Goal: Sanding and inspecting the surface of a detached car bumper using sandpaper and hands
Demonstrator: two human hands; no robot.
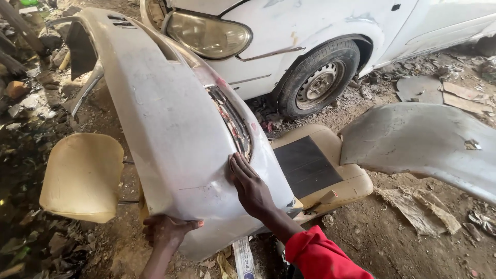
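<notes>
Resting across a tan car seat [330,181], the grey bumper [165,119] runs its long axis from near you up and leftward, far end toward the debris. Your right hand [250,188] lies flat and open on its surface, just below a rusted slot [232,121]. Your left hand [168,230] curls under the near edge, seemingly gripping it. Another seat cushion [82,175] sits left; a loose fender [423,142] lies right, before the white car [310,36].

One bumper [165,119], two hands, two seat cushions, one car [310,31], one fender [423,139]
</notes>
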